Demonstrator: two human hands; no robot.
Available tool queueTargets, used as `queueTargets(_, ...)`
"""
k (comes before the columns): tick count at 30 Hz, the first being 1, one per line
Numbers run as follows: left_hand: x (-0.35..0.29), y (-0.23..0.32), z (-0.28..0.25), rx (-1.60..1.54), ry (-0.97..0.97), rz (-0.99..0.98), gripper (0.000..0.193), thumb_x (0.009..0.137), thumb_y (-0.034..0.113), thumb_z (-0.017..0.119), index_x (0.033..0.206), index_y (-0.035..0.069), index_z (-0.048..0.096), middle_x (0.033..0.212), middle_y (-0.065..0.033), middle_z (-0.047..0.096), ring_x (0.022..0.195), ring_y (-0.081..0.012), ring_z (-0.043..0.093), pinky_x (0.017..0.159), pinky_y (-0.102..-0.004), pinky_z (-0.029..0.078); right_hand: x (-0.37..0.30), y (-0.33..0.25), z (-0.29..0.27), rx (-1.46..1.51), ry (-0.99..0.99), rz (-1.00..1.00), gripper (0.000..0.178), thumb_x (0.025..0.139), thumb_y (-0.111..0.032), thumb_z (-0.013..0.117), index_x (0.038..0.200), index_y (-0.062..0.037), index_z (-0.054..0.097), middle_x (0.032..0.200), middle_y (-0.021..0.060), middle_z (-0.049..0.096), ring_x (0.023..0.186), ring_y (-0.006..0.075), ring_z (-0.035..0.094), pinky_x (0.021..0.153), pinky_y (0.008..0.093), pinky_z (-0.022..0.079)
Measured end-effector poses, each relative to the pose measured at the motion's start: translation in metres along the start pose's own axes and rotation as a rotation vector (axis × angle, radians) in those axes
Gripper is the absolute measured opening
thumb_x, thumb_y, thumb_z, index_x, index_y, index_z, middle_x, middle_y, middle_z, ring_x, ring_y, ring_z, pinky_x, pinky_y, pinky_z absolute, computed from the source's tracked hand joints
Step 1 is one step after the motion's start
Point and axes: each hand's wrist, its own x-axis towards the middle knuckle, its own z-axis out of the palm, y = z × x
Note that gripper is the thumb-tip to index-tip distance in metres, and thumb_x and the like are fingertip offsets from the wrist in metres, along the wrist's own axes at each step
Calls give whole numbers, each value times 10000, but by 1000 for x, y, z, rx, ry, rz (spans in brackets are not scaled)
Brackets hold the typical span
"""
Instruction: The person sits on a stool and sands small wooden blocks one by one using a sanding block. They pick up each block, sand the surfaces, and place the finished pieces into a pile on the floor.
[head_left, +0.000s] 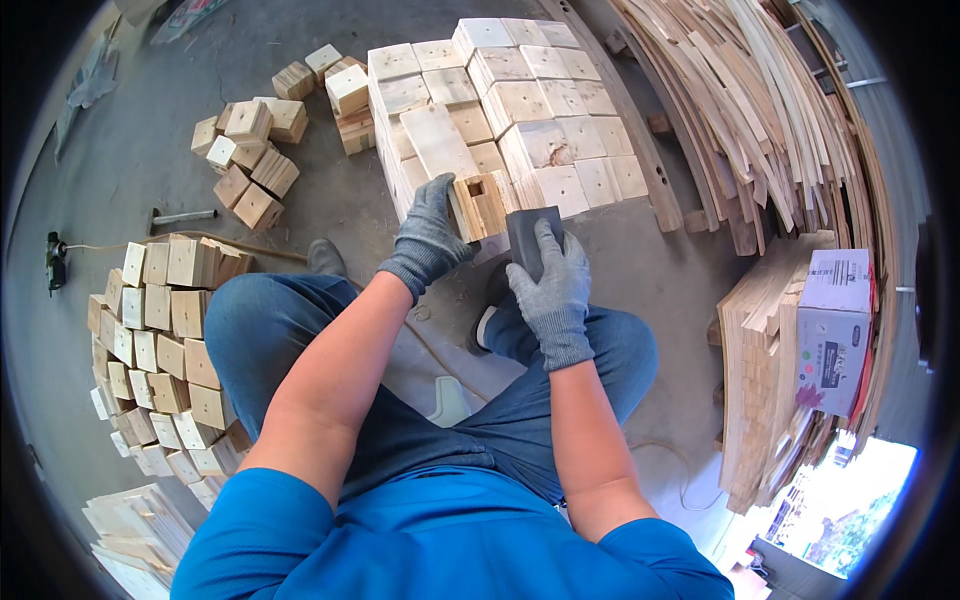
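Observation:
My left hand [430,240], in a grey knit glove, is closed around the side of a wooden block [486,218] that has a dark square hole near its upper edge. A pale flat wooden piece [438,142] lies just beyond it; whether the two are joined I cannot tell. In the same kind of glove, my right hand [556,295] grips a dark grey rectangular block [530,240], which looks like a sanding block. Its upper left edge is close beside the wooden block; contact between them is unclear. Both hands are between my knees, before the stacked wooden blocks [560,140].
Loose wooden blocks [255,175] lie at the far left, near a hammer [183,215]. More blocks [160,350] are piled by my left knee. Long wood strips [720,100] and a printed carton [835,330] stand on the right. A thin hose [430,345] crosses the floor.

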Motion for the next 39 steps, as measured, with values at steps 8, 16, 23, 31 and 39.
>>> queueTargets(8,0,0,-2,-25,-3,3,1191,562,270,1025,1557,71,403,1439,-244,526,1336,-431,565,1177,-459,493,64,-20,10,-34,-11,-30,774,830,-324,860,1537,-144,601,1450,312,564,1308,485,594,1113,565,501)
queueTargets(16,1,-8,4,-50,22,59,1135,600,270,993,1549,59,406,1424,-247,528,1311,-438,566,1163,-467,488,155,-39,17,39,-33,-49,710,814,-333,844,1454,-79,670,1265,292,683,1185,451,683,1036,510,562)
queueTargets(23,0,-8,3,-37,47,50,1122,603,252,991,1546,60,415,1430,-247,527,1315,-431,561,1164,-461,490,83,-29,15,27,22,-118,750,838,-343,827,1520,-117,610,1364,299,614,1246,471,634,1077,553,531)
queueTargets(31,2,-3,2,-30,5,38,1127,589,301,1007,1528,59,433,1447,-228,529,1354,-415,553,1194,-450,481,-1,-7,2,-59,22,-29,797,847,-345,851,1568,-146,578,1507,308,511,1326,500,548,1142,583,448)
queueTargets(39,2,-10,6,-33,21,50,1154,571,305,1007,1529,51,417,1455,-233,518,1366,-421,538,1204,-452,468,38,-27,8,-126,24,-24,740,864,-361,833,1540,-159,609,1489,306,523,1307,504,563,1114,594,469)
